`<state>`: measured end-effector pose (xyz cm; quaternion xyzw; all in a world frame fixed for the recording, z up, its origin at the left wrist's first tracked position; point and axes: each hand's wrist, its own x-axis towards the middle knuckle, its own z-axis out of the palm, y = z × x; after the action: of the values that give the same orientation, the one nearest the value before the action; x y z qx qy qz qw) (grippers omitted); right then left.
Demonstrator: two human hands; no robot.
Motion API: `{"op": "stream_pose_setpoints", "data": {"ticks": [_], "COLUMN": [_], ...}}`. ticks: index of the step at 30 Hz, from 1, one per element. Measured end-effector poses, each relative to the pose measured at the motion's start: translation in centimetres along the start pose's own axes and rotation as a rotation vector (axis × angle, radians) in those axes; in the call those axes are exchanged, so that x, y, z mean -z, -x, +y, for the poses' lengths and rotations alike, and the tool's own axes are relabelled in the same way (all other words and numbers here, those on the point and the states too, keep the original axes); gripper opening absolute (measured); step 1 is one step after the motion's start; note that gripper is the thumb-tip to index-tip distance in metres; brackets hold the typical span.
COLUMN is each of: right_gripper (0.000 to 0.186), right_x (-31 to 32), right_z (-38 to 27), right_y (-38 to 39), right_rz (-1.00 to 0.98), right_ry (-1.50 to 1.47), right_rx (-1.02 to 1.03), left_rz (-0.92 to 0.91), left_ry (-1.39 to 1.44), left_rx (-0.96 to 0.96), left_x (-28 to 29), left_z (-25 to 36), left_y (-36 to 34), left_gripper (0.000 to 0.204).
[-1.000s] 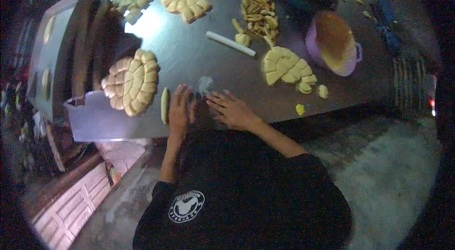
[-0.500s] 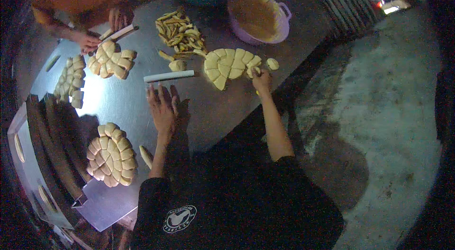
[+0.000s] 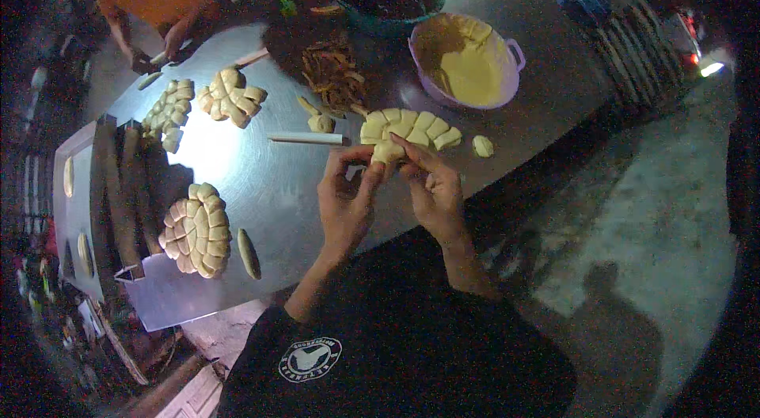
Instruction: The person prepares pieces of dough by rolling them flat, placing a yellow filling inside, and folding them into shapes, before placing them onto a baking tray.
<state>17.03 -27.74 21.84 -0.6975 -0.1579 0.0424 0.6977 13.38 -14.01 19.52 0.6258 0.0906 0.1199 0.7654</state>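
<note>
Silvery metal forms the tabletop [image 3: 289, 188] before you, which bears a lilac basin [image 3: 508, 79] and, nearer, a cluster of cut dough [image 3: 408, 126]. By its near edge, your left hand [image 3: 347, 200] and right hand [image 3: 438, 198], fingers [image 3: 423, 156] nearly closed, both pinch one small dough piece [image 3: 388, 152].

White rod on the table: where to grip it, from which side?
Probably the left half of the white rod, from above and the person's side, grip closing across its narrow width. It lies flat, long and slim, roughly left to right; a dough lump sits just beyond it, and the left hand appears near its right end.
</note>
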Motion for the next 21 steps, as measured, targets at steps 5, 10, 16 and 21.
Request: {"op": "stream_pose_setpoints", "data": {"ticks": [5,10,16,21], "right_gripper": [0.039,0.045,0.077,0.080], "right_x": [4.5,7.3,7.9,7.4], "right_z": [1.4,1.2,-0.4,-1.1], "right_y": [-0.3,-0.4,-0.1,-2.2], "right_rz": [-0.038,-0.070,-0.357,-0.389], "right_ry": [-0.040,-0.362,-0.887,-0.434], "right_rx": [0.013,-0.067,-0.373,-0.184], "left_rz": [0.121,0.407,-0.167,0.097], "left_ry": [-0.105,-0.808,-0.085,0.551], "left_rx": [-0.203,-0.764,-1.326,-0.831], "left_x": [-5.8,-8.8,-9.8,-12.6], "left_z": [-0.3,0.1,0.8,-6.7], "left_y": [1.1,1.5,-2.0,-2.3], "left_gripper": [0.028,0.047,0.065,0.062]}}
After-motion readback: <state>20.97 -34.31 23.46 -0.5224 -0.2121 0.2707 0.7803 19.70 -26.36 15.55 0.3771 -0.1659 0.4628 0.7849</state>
